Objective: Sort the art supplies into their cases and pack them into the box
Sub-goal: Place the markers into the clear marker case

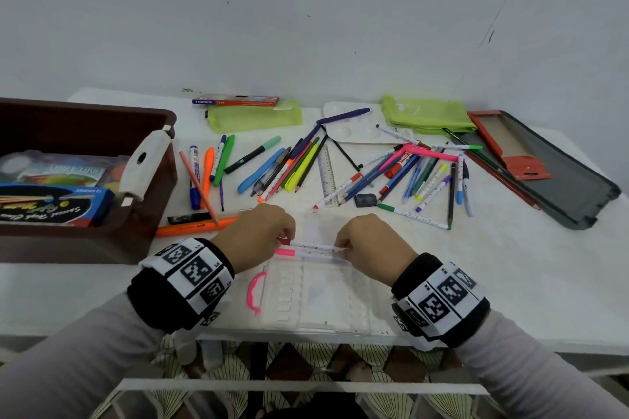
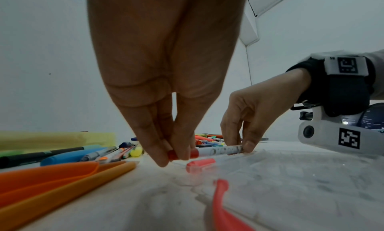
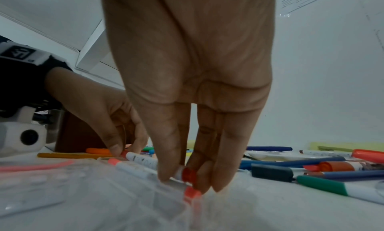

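From the head view, you are holding a red-capped marker (image 1: 308, 244) level over the far edge of the clear case (image 1: 316, 296) on the worktop (image 1: 510, 265); a pink marker (image 1: 296, 252) is lying just nearer, probably inside.

Left wrist: your left hand (image 2: 166, 86) is pinching the red cap.

Right wrist: your right hand (image 3: 193, 86) is pinching the other end.

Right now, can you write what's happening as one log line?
left hand: pinches red-capped marker | right hand: pinches its other end | pink-capped marker: in clear case
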